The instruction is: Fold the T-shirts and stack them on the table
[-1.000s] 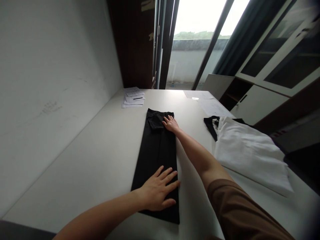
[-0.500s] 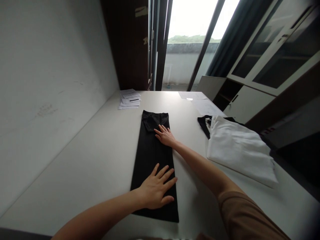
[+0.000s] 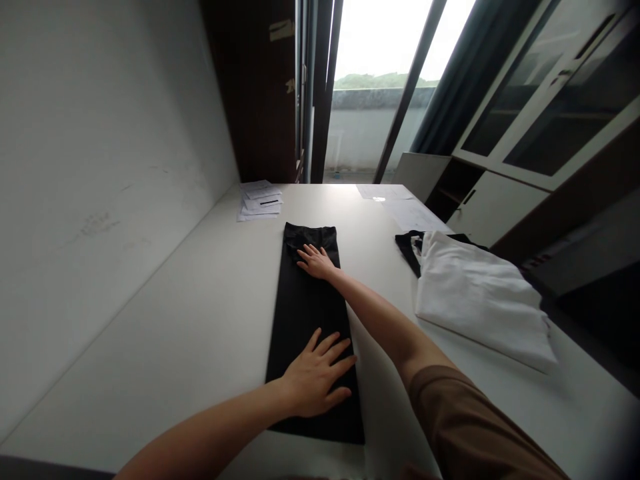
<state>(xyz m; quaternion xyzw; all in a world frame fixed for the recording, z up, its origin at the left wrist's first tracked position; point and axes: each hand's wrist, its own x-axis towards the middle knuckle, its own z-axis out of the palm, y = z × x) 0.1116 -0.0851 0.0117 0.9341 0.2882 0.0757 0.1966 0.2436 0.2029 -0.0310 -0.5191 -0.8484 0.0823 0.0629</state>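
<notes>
A long black folded garment (image 3: 306, 307) lies lengthwise on the white table (image 3: 190, 313). My left hand (image 3: 315, 381) rests flat on its near end, fingers spread and open. My right hand (image 3: 316, 261) reaches out and lies flat on the far end of the garment, fingers stretched out, holding nothing. My right arm in a brown sleeve crosses the table from the lower right.
A white garment (image 3: 475, 293) over a dark one (image 3: 407, 245) lies at the right of the table. A stack of papers (image 3: 259, 199) sits at the far left, loose sheets (image 3: 400, 203) at the far right. A wall runs along the left; cabinets stand at right.
My right hand has slid across the far end of the black garment, from its right edge toward the middle. My left hand stays pressed on the near end.
</notes>
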